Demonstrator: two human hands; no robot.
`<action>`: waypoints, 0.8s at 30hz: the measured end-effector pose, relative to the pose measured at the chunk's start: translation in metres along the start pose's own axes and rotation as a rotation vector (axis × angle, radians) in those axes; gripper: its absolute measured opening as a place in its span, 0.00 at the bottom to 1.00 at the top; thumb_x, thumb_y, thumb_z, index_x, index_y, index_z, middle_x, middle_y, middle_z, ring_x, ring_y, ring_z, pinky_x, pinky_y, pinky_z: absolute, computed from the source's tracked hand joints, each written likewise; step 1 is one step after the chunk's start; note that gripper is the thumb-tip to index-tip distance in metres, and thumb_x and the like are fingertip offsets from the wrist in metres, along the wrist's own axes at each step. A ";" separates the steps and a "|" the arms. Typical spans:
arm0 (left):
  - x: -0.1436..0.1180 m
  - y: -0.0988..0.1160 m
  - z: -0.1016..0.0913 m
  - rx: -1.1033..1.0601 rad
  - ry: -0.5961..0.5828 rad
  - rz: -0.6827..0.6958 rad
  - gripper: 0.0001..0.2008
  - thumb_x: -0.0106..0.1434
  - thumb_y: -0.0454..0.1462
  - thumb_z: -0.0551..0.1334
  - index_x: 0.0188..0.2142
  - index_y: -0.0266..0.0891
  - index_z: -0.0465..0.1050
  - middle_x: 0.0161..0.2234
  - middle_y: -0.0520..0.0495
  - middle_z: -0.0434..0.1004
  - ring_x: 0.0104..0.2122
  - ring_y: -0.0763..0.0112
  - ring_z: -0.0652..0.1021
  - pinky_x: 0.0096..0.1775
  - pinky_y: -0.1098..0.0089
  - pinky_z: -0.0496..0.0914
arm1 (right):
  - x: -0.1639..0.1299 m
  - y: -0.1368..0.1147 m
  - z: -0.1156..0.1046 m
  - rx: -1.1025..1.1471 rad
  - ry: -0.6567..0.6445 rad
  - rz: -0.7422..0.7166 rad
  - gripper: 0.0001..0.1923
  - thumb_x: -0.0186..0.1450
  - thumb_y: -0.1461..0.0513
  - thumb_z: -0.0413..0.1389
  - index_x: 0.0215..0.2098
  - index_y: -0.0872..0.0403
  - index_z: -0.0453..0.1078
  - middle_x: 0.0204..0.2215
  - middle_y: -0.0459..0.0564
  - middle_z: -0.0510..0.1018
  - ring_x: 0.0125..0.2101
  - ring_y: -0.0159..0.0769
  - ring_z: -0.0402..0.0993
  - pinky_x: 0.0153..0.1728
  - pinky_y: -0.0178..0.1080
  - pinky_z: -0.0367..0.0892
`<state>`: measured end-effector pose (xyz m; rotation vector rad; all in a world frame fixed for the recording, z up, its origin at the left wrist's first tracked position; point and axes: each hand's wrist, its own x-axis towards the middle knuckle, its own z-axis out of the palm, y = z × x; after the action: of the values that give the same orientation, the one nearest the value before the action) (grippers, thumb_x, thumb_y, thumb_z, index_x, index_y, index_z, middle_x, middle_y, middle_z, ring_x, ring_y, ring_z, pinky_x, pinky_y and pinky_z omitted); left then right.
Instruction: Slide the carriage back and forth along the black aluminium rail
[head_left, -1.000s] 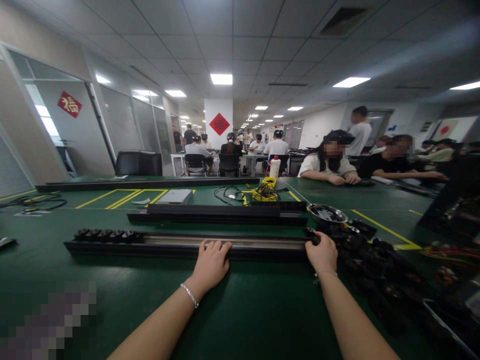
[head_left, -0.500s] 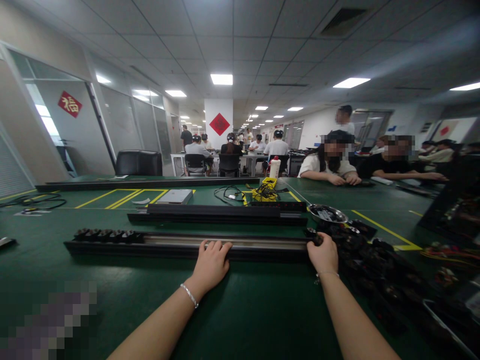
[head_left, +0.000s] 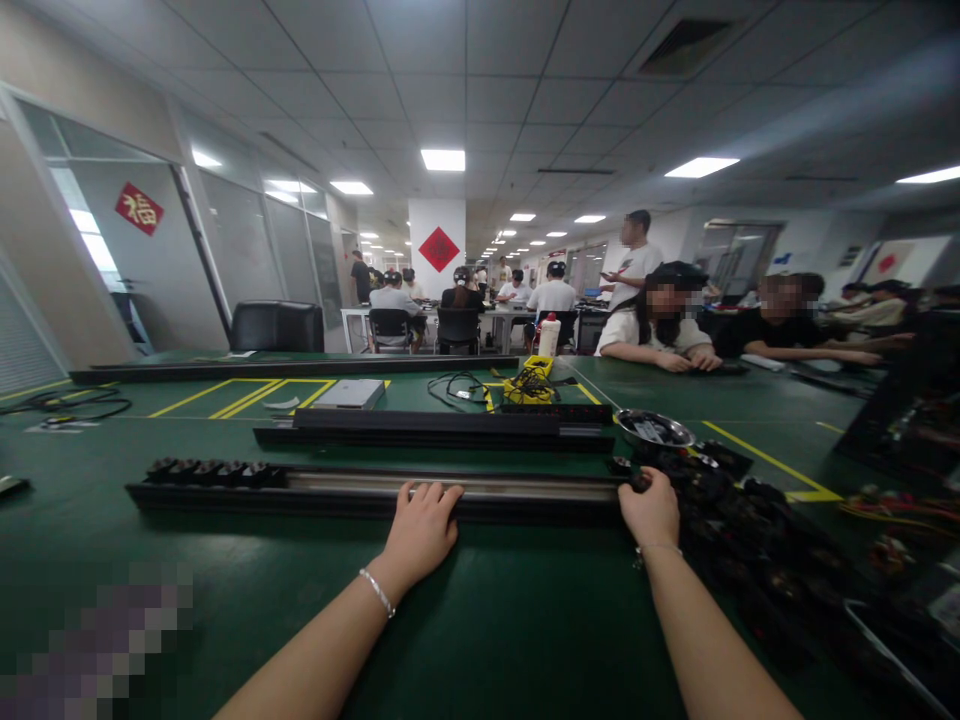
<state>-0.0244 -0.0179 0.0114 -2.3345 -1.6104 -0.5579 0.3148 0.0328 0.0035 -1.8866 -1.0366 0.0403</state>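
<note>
While left hand (head_left: 424, 528) touches rail (head_left: 529, 508), bare table (head_left: 540, 610) fronts it; parts (head_left: 757, 560) crowd right.

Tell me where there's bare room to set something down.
Bare green table lies this side of the near black rail, between left arm and right arm; another patch, between left arm and the pixelated corner. Crowded: right of the right hand, black parts heap toward the metal bowl.

I see a dark green tabletop (head_left: 510, 620) with yellow lines (head_left: 814, 494), lower right. The nearest rail (head_left: 337, 504), below centre, is black, its channel (head_left: 540, 489) silvery; a red diamond (head_left: 127, 203), upper left, bears a gold character (head_left: 140, 209). Right of centre, a white bottle (head_left: 549, 341) is capped red.
</note>
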 end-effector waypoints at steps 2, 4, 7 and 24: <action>0.000 0.000 0.000 0.000 0.000 0.000 0.19 0.58 0.36 0.55 0.50 0.48 0.64 0.41 0.49 0.71 0.43 0.63 0.69 0.53 0.55 0.53 | 0.000 -0.001 0.000 0.000 0.003 0.002 0.24 0.50 0.61 0.51 0.46 0.57 0.65 0.40 0.57 0.70 0.44 0.46 0.65 0.46 0.43 0.61; 0.000 0.000 0.000 0.001 0.000 0.000 0.19 0.58 0.36 0.55 0.50 0.48 0.64 0.41 0.48 0.71 0.43 0.64 0.69 0.53 0.56 0.53 | -0.001 -0.001 -0.001 0.012 0.016 0.002 0.24 0.50 0.61 0.52 0.46 0.58 0.64 0.40 0.57 0.70 0.45 0.46 0.65 0.46 0.43 0.61; 0.000 -0.001 0.000 0.000 0.006 0.005 0.19 0.58 0.36 0.55 0.50 0.48 0.64 0.41 0.48 0.71 0.43 0.64 0.69 0.53 0.56 0.53 | -0.002 -0.002 0.000 0.034 0.040 0.019 0.27 0.50 0.60 0.52 0.49 0.59 0.62 0.42 0.58 0.70 0.44 0.46 0.65 0.46 0.43 0.61; -0.001 -0.002 0.001 0.006 0.014 0.011 0.20 0.58 0.36 0.55 0.51 0.48 0.64 0.41 0.48 0.71 0.44 0.63 0.69 0.52 0.56 0.53 | 0.014 0.020 -0.002 -0.003 0.116 0.062 0.16 0.50 0.61 0.52 0.36 0.59 0.70 0.31 0.56 0.71 0.35 0.45 0.67 0.41 0.45 0.63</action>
<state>-0.0265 -0.0173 0.0097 -2.3278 -1.5904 -0.5648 0.3373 0.0371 -0.0046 -1.9005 -0.9001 -0.0343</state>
